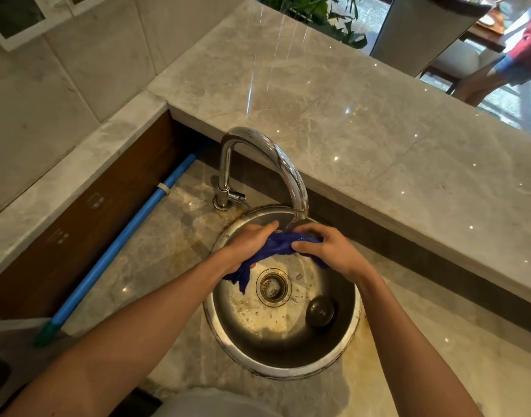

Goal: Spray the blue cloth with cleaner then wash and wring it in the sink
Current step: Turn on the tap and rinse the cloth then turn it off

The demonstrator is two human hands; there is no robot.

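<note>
**Blue cloth held under the tap over the round sink**

Both bare hands grip a bunched, wet dark-blue cloth [277, 246] above the round stainless-steel sink [288, 364], just under the spout of the curved chrome gooseneck tap [259, 145]. The left hand [249, 246] closes around the cloth's left part, and a loose tail hangs from it toward the basin. The right hand [327, 251] clamps the cloth's right end, fingers curled over the top. The hands sit close together, joined only by the cloth. Water appears to run from the spout onto the fabric, though the stream is hard to make out. Below the cloth lies the brass-toned drain strainer [273, 286], with a dark round sink plug [320, 311] resting on the basin floor to its right. A long blue pole [120, 242] lies on the lower grey marble counter [156, 260] left of the sink, beside the wooden wall
</note>
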